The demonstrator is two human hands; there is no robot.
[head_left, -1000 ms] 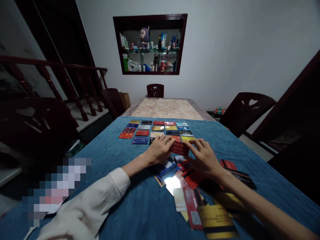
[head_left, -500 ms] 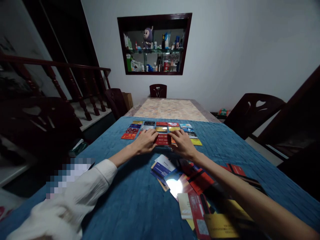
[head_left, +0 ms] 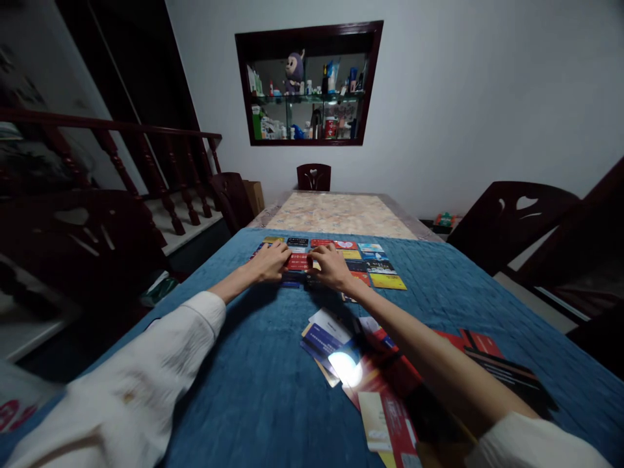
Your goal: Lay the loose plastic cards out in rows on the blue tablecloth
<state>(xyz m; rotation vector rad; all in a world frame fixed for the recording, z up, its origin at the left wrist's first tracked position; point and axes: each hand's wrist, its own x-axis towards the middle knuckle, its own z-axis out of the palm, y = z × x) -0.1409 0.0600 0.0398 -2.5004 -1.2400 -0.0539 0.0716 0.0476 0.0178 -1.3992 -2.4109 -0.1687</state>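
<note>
Both hands reach far out over a blue cloth (head_left: 253, 364) on the table. My left hand (head_left: 270, 262) and my right hand (head_left: 332, 267) each pinch one end of a red card (head_left: 298, 262), held low over a grid of coloured cards (head_left: 370, 265) laid in rows. Fingers of both hands are closed on the card's edges. The hands cover part of the grid. A loose heap of cards (head_left: 355, 364) lies nearer to me, under my right forearm.
Beyond the blue cloth the bare patterned tabletop (head_left: 341, 214) runs to a dark chair (head_left: 314, 177) at the far end. More dark chairs stand at left (head_left: 229, 198) and right (head_left: 511, 218). A wall niche (head_left: 309, 84) holds bottles and a plush toy. A stair railing (head_left: 121, 149) is on the left.
Both hands have carried the red card away from me, from above the loose heap out over the grid of laid cards, and a little to the left.
</note>
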